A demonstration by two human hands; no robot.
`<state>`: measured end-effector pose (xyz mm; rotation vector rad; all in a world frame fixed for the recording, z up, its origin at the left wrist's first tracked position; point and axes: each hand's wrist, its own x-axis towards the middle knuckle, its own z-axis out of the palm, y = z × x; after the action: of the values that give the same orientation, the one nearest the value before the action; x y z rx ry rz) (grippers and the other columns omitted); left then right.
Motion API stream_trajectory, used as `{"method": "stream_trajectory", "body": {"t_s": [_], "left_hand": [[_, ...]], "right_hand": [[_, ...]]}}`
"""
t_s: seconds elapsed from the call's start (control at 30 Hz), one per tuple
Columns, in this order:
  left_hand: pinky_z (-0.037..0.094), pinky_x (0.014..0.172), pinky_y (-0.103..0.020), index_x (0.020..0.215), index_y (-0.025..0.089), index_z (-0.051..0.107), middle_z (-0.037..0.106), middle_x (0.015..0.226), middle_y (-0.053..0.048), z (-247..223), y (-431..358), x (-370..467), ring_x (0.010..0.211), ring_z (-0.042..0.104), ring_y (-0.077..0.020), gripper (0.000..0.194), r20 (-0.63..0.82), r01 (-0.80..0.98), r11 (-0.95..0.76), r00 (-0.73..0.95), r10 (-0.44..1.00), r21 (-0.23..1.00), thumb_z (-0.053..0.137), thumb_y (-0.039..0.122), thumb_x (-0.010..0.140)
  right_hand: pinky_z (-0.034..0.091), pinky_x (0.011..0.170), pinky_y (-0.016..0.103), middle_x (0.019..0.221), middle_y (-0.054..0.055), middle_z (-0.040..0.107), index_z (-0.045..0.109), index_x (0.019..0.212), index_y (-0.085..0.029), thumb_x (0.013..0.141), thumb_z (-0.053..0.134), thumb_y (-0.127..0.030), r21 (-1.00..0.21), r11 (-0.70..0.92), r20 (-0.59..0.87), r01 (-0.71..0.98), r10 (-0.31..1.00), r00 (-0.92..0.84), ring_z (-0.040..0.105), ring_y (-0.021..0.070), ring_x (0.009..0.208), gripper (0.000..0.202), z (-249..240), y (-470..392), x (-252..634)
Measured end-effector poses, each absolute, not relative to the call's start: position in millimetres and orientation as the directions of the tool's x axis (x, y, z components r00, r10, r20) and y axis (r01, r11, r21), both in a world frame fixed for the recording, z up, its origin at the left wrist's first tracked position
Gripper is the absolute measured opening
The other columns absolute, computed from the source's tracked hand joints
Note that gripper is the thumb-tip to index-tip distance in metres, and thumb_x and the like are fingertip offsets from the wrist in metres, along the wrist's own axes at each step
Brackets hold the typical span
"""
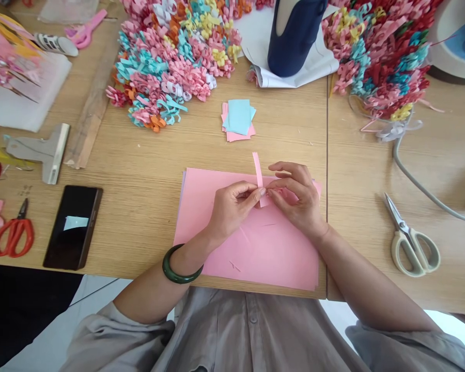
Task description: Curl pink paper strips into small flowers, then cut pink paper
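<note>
A narrow pink paper strip [257,168] stands up from between the thumb and fingers of my left hand [234,206], its lower end showing below the fingertips. My right hand [297,199] is right beside it, thumb and index finger pinched on a piece of pink paper [289,196], the other fingers loosely curled. The fingertips of both hands almost meet. Beneath them lies a stack of pink paper sheets [263,253] with a few thin scraps on top. A green bangle [174,266] is round my left wrist.
Small blue and pink paper squares [239,118] lie ahead. Piles of curled paper flowers [178,57] and a dark blue tumbler [294,39] stand farther back. Beige-handled scissors [413,243] are at right; a phone [73,227], red-handled scissors [13,235] and a metal clip [42,150] at left.
</note>
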<state>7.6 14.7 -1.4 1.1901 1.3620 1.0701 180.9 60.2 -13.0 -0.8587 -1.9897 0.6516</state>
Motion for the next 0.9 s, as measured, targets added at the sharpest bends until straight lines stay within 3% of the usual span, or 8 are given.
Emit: {"method": "stream_trajectory", "body": {"t_s": [0.73, 0.9], "left_hand": [[0.051, 0.066, -0.022, 0.073, 0.015, 0.068, 0.067, 0.067, -0.001, 4.7, 16.6, 5.0, 0.064, 0.063, -0.0118, 0.028, -0.186, 0.103, 0.180, 0.049, 0.981, 0.978, 0.065, 0.038, 0.088], [0.052, 0.066, -0.022, 0.073, 0.015, 0.070, 0.068, 0.066, -0.001, 2.7, 17.9, 4.5, 0.063, 0.063, -0.0119, 0.025, -0.210, 0.080, 0.209, 0.012, 0.978, 0.975, 0.071, 0.038, 0.084]], "right_hand": [[0.055, 0.087, 0.043, 0.116, 0.008, 0.066, 0.059, 0.087, -0.024, 0.087, 0.066, -0.015, -0.640, 0.684, 0.533, 0.350, 0.724, -0.438, 0.062, 0.0224, 0.104, 0.011, -14.1, 59.6, 179.8], [0.054, 0.090, 0.042, 0.114, 0.006, 0.067, 0.063, 0.088, -0.025, 0.089, 0.066, -0.019, -0.680, 0.648, 0.497, 0.344, 0.752, -0.433, 0.061, 0.0223, 0.107, 0.007, -14.2, 60.0, 179.8]]}}
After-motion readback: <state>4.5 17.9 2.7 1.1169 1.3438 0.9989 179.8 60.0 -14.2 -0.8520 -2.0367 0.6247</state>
